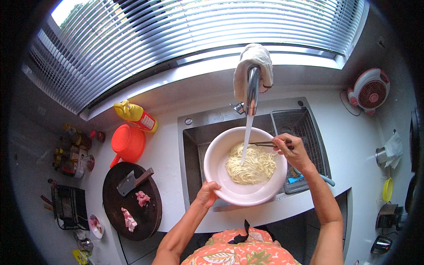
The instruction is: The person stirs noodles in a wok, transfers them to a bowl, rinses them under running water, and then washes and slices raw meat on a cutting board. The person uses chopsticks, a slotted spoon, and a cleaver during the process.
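A pale pink basin [216, 165] is held over the sink [193, 155], with a heap of noodles [251, 165] inside it. Water [246, 135] streams from the chrome faucet [253, 89] onto the noodles. My left hand [208, 194] grips the basin's near-left rim, thumb on top. In my right hand [290, 149], at the basin's right rim, is a pair of dark chopsticks [263, 143]. Their tips reach into the far side of the noodles. A cloth [241, 73] drapes over the faucet's top.
On the left, a round dark chopping board [114, 205] carries a cleaver [127, 184] and raw meat [129, 220]. Beyond it are a red dipper [127, 142] and a yellow-red bottle [137, 116]. A drain basket [298, 132] and blue-handled brush [318, 177] lie right of the basin.
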Tool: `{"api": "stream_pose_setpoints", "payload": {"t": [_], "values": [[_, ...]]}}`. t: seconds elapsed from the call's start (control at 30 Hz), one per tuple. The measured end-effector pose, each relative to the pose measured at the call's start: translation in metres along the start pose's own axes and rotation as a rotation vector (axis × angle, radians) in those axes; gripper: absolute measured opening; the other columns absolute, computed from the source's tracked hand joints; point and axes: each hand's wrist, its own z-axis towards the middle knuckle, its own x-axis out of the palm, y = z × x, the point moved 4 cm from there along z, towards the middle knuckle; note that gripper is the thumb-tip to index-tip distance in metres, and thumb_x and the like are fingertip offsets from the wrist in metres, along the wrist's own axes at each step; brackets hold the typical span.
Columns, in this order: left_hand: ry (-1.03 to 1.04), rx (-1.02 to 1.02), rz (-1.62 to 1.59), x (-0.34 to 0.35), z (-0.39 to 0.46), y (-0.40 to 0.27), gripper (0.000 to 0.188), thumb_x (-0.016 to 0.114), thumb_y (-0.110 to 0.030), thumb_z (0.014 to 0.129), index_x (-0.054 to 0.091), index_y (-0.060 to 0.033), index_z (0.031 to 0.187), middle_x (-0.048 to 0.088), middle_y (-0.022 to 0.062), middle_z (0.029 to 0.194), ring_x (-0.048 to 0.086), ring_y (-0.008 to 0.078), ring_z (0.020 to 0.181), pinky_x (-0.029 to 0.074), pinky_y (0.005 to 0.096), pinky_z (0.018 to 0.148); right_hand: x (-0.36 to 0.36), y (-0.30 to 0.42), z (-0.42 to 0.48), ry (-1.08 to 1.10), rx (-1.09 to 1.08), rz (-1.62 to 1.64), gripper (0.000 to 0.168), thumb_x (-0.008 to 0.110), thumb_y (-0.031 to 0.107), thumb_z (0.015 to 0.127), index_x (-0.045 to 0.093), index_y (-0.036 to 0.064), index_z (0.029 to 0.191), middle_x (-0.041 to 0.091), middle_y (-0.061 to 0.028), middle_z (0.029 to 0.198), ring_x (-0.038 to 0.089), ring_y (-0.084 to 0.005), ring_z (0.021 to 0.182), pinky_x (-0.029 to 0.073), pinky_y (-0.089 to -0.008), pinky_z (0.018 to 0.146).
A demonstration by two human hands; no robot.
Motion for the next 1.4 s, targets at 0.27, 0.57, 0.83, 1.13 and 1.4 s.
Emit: {"api": "stream_pose_setpoints", "payload": {"t": [0.27, 0.57, 0.83, 1.13, 1.4], "values": [[-0.043, -0.037, -0.039, -0.01, -0.001, 0.006, 0.057, 0.054, -0.002, 0.057, 0.046, 0.0043, 0.113, 0.055, 0.0136, 0.105, 0.054, 0.0271, 0.099, 0.043, 0.0437, 0.091, 0.022, 0.001, -0.042, 0.088, 0.235, 0.204, 0.027, 0.052, 0.018, 0.091, 0.063, -0.005, 0.082, 0.063, -0.0088, 0.07, 0.063, -0.0121, 0.062, 0.054, -0.0246, 0.053], [0.037, 0.011, -0.026, -0.011, -0.01, 0.006, 0.061, 0.054, -0.001, 0.055, 0.045, 0.0047, 0.116, 0.053, 0.0148, 0.11, 0.053, 0.0287, 0.103, 0.04, 0.043, 0.095, 0.013, 0.012, -0.01, -0.011, 0.103, 0.206, 0.029, 0.047, 0.021, 0.093, 0.062, -0.002, 0.086, 0.064, -0.0088, 0.072, 0.063, -0.0126, 0.066, 0.056, -0.0257, 0.061], [0.011, -0.019, -0.081, -0.02, -0.009, -0.003, 0.063, 0.054, -0.001, 0.055, 0.044, 0.0063, 0.117, 0.053, 0.0166, 0.112, 0.052, 0.0304, 0.104, 0.039, 0.0434, 0.096, 0.052, 0.023, -0.035, 0.213, -0.086, 0.101, 0.02, 0.053, 0.014, 0.089, 0.063, -0.002, 0.084, 0.063, -0.0092, 0.066, 0.059, -0.0101, 0.057, 0.049, -0.024, 0.051], [-0.027, 0.064, -0.035, -0.023, -0.016, -0.014, 0.063, 0.054, -0.002, 0.055, 0.044, 0.007, 0.117, 0.054, 0.0169, 0.11, 0.053, 0.03, 0.102, 0.041, 0.0422, 0.094, 0.038, 0.025, -0.04, 0.194, -0.085, -0.151, 0.019, 0.054, 0.013, 0.089, 0.063, -0.002, 0.081, 0.063, -0.0095, 0.063, 0.061, -0.0119, 0.054, 0.047, -0.0252, 0.046], [0.022, 0.125, 0.01, -0.028, -0.012, -0.011, 0.069, 0.054, -0.005, 0.056, 0.039, 0.0009, 0.124, 0.054, 0.0141, 0.109, 0.055, 0.0286, 0.099, 0.05, 0.0438, 0.08, 0.013, 0.014, -0.026, -0.068, -0.039, 0.016, 0.023, 0.05, 0.015, 0.092, 0.063, -0.003, 0.086, 0.065, -0.0073, 0.071, 0.061, -0.009, 0.062, 0.052, -0.0237, 0.054]]}}
